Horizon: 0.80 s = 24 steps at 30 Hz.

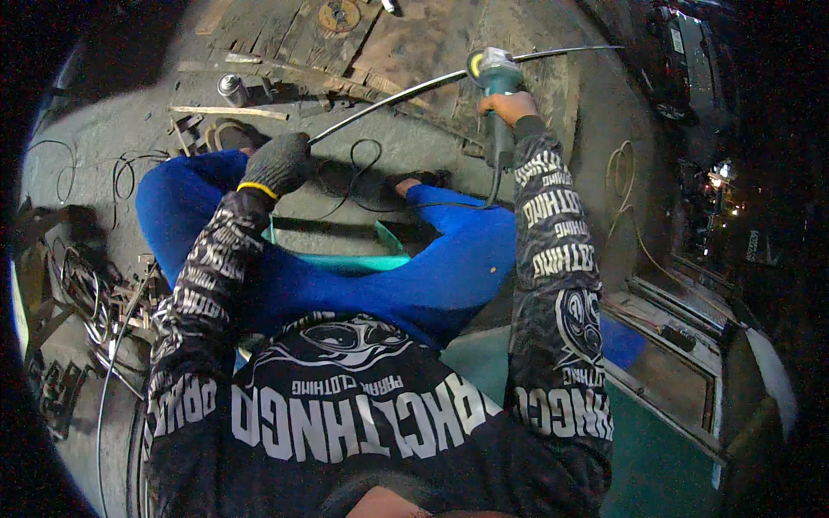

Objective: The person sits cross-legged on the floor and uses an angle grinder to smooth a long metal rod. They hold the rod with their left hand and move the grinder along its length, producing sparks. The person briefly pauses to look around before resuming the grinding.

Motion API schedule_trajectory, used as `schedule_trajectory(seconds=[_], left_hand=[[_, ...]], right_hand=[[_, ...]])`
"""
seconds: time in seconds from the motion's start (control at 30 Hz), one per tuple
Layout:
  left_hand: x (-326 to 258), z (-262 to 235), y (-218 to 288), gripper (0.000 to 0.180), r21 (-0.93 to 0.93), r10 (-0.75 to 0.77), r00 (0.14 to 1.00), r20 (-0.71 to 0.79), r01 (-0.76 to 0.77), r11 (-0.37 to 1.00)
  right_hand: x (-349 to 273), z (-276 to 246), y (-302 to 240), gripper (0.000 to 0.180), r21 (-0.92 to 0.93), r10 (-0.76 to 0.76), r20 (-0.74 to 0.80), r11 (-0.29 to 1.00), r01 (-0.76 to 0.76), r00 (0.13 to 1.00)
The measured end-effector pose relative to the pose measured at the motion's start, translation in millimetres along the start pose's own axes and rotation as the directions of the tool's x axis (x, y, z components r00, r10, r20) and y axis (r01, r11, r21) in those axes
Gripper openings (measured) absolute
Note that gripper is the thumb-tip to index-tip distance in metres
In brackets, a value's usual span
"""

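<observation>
My left hand (283,163), in a grey knit glove with a yellow cuff edge, is closed round the near end of a long thin metal rod (386,97). The rod curves away to the far right in this view. Bare, my right hand (512,107) grips the body of a teal angle grinder (501,79). The grinder's yellowish disc (475,65) is at the rod, close against it; I cannot tell whether they touch. A dark power cord (494,186) runs from the grinder's rear end back between my legs.
Wooden boards (414,39) lie ahead, with a round disc (338,15) on them. A spray can (231,90) stands at the left, near a wood strip (233,112). Scrap metal (95,302) is heaped at my left. A framed panel (673,371) lies right. A green seat (345,262) is under me.
</observation>
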<state>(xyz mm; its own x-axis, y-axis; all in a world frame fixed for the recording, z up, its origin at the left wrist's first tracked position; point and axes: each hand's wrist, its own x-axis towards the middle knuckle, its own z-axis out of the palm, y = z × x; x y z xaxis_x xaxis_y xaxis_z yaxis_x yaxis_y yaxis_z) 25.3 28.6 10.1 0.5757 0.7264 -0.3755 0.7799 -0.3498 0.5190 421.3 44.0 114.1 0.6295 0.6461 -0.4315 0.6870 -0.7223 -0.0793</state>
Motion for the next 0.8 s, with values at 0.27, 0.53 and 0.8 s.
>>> schedule_trajectory(seconds=[0.27,0.53,0.8], left_hand=[[16,-6,7,0.023,-0.061,-0.083,0.993,0.079,0.088,0.994],[6,-8,6,0.020,-0.089,-0.077,0.997,0.012,0.078,0.993],[-6,3,-6,0.019,-0.053,0.024,0.998,0.060,-0.021,0.998]], right_hand=[[146,-61,37,0.054,-0.311,-0.303,0.219,0.879,0.361,0.927],[134,-61,22,0.048,0.229,-0.007,0.034,0.973,-0.001,0.999],[56,8,13,0.049,0.198,-0.074,-0.127,0.975,0.099,0.989]])
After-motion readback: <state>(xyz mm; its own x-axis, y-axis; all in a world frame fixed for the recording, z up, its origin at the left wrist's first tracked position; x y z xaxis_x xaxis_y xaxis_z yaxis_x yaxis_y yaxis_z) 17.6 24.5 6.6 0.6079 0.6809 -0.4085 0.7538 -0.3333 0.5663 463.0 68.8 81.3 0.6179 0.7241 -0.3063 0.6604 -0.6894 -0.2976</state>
